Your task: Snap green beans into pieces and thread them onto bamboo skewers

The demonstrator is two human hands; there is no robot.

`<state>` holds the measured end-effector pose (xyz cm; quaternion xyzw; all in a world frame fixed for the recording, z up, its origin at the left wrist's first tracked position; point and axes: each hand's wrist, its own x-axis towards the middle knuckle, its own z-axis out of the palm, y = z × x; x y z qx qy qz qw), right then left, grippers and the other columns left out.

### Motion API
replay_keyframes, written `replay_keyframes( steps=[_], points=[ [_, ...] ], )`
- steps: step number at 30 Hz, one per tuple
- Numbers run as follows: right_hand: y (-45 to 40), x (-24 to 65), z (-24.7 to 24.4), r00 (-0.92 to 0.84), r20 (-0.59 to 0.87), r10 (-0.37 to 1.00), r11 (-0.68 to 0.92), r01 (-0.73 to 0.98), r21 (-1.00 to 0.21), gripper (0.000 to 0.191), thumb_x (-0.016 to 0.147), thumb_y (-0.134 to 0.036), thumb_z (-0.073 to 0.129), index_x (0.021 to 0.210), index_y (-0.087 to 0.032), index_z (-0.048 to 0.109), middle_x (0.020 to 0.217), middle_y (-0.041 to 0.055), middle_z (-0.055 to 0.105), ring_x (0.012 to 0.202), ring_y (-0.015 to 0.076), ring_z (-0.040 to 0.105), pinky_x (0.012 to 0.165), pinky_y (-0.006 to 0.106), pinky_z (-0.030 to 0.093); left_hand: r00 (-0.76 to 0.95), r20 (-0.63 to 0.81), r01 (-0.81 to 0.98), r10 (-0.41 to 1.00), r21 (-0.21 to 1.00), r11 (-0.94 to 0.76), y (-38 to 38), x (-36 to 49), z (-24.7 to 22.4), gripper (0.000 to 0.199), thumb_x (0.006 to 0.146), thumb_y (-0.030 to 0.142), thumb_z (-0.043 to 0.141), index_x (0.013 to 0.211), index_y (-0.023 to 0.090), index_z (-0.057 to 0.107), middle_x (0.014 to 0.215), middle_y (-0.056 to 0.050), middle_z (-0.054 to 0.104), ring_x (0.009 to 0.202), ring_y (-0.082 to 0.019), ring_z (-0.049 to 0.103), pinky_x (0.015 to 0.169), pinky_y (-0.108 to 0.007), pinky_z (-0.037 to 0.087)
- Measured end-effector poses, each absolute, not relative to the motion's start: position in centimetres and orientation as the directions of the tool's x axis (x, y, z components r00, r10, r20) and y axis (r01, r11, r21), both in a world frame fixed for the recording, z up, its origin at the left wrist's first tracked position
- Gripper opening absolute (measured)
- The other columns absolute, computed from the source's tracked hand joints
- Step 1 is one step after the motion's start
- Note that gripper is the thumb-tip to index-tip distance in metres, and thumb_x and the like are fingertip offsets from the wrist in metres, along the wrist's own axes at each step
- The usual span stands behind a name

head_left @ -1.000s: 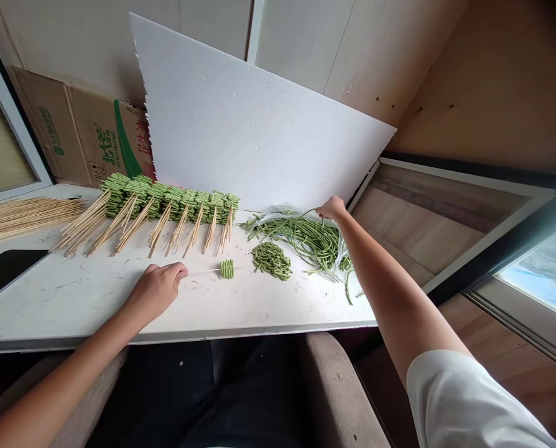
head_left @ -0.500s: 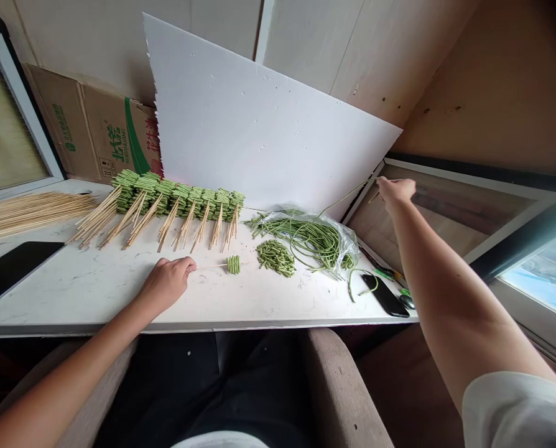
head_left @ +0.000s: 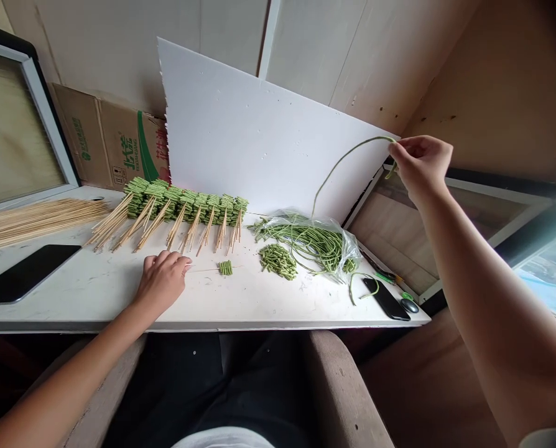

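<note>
Right grip [head_left: 421,163] narrow, pinched on one yardlong bean [head_left: 352,144] arcing away leftward.

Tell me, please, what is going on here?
A person is sitting at a white table, threading green beans onto skewers. The right hand holds one long green bean up by its end. The left hand rests on the table at the end of a wooden skewer with short bean pieces on it. Nearby lie a pile of cut beans, a plastic bag of long beans, and a row of filled skewers.
</note>
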<state>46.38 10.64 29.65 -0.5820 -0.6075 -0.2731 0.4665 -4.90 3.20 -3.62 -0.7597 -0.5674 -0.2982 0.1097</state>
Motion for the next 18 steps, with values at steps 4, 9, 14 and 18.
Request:
replay_keyframes(
  steps=[4, 9, 14, 18],
  points=[
    [7.8, 39.7, 28.7, 0.016, 0.841, 0.54, 0.479, 0.816, -0.323, 0.034, 0.097, -0.04, 0.078, 0.105, -0.007, 0.078, 0.069, 0.006, 0.068, 0.053, 0.0061, 0.049, 0.055, 0.027, 0.035, 0.101, 0.678, 0.766, 0.729, 0.415, -0.491, 0.9, -2.7, 1.7, 0.034, 0.105, 0.043, 0.053, 0.121, 0.02, 0.071, 0.122, -0.014, 0.074, 0.114, -0.033, 0.067, 0.102, -0.048, 0.051],
    [4.4, 30.8, 25.5, -0.273, 0.712, 0.647, 0.69, 0.607, -0.394, 0.036, 0.091, -0.053, 0.082, 0.093, -0.017, 0.077, 0.058, -0.0025, 0.059, 0.048, 0.0092, 0.054, 0.05, 0.023, 0.039, 0.002, 0.681, 0.467, 0.732, 0.647, -0.603, -1.3, 0.8, 8.3, 0.073, 0.097, 0.06, 0.067, 0.157, 0.025, 0.046, 0.153, -0.016, 0.059, 0.131, -0.035, 0.064, 0.106, -0.05, 0.055],
    [3.6, 26.6, 22.6, -0.42, 0.554, 0.719, 0.688, 0.547, -0.477, 0.032, 0.096, -0.052, 0.075, 0.093, -0.02, 0.075, 0.059, -0.0016, 0.062, 0.052, 0.0118, 0.057, 0.053, 0.028, 0.046, -0.015, 0.507, 0.146, 0.862, 0.854, -0.5, -1.0, 1.7, 9.1, 0.044, 0.104, 0.061, 0.058, 0.104, 0.018, 0.069, 0.081, -0.007, 0.067, 0.073, -0.019, 0.066, 0.064, -0.03, 0.055],
    [5.9, 27.7, 20.4, -0.498, 0.453, 0.74, 0.672, 0.57, -0.472, 0.035, 0.097, -0.055, 0.072, 0.106, -0.021, 0.073, 0.069, -0.0004, 0.067, 0.059, 0.0126, 0.059, 0.058, 0.029, 0.047, -0.128, 0.435, -0.059, 0.891, 0.894, -0.445, -0.9, -0.1, 9.1, 0.043, 0.102, 0.057, 0.066, 0.086, 0.017, 0.064, 0.064, 0.003, 0.044, 0.048, -0.007, 0.034, 0.043, -0.022, 0.026]
  ],
)
